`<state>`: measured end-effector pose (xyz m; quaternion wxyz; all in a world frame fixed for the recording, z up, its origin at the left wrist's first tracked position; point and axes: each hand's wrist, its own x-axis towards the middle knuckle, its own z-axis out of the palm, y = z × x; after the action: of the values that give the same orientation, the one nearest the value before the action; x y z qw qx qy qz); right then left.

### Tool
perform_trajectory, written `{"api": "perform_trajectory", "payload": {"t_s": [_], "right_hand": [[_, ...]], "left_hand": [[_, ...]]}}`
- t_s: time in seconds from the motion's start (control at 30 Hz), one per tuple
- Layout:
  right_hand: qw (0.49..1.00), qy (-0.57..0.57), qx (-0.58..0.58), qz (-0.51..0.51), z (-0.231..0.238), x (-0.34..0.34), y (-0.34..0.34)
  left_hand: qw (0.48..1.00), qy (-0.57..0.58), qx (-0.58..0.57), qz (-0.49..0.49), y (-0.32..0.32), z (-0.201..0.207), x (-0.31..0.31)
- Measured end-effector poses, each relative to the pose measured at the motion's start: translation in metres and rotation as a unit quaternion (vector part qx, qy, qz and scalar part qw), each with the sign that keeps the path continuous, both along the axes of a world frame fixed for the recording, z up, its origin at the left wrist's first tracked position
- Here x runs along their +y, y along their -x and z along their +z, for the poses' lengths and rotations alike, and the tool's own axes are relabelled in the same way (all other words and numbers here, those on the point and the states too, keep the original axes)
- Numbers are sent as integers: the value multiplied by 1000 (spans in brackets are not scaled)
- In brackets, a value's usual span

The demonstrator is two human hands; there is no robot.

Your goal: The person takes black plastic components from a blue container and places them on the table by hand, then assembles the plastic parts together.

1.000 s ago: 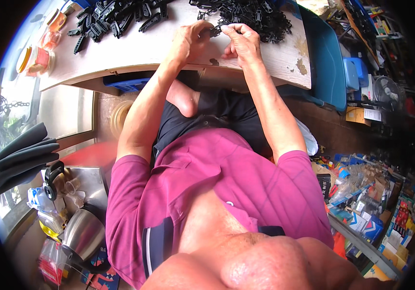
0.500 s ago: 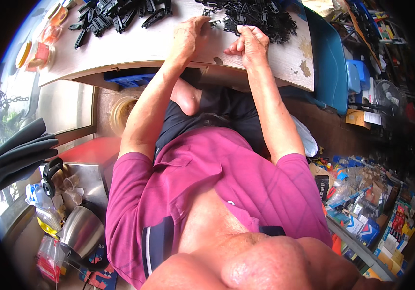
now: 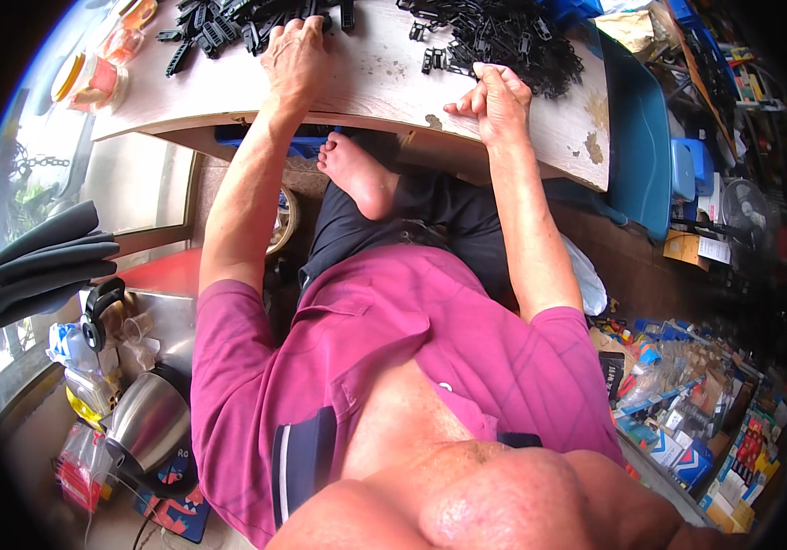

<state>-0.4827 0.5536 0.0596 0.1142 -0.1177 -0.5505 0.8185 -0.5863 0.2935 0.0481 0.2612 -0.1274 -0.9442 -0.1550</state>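
Observation:
Reaching over the near edge of a heap of long black ribbed plastic parts, my left hand has its fingers stretched forward and slightly apart. Its fingertips are at the parts, and no held piece shows. My right hand is closed at the near edge of a second heap, of smaller black plastic clips. Thumb and index finger are pressed together, the other fingers curled; whatever is between them is too small to make out. Beside that hand a black clip lies on the pale tabletop.
Plastic tubs with orange lids stand at the table's left end. A teal chair is against its right end. Below the table are a blue crate and a bare foot. A steel kettle stands lower left.
My left hand has moved left, from beside the small clips to the heap of long parts. The right hand keeps its closed pose near the clips. The whole view has shifted slightly.

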Motion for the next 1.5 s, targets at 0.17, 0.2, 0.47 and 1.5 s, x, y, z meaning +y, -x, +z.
{"api": "perform_trajectory", "payload": {"t_s": [0.17,0.2,0.47,1.5], "right_hand": [[1000,-6,-6,21,-1,-3,-5],[1000,-3,4,27,-1,-3,-6],[1000,-9,2,17,0,1,-11],[1000,-11,-7,13,0,0,-14]], "left_hand": [[999,-25,-13,-39,13,-7,-18],[998,-9,-42,-36,17,-3,-16],[987,40,-78,-137,-7,18,11],[988,92,-44,-113,-27,14,-31]]}}
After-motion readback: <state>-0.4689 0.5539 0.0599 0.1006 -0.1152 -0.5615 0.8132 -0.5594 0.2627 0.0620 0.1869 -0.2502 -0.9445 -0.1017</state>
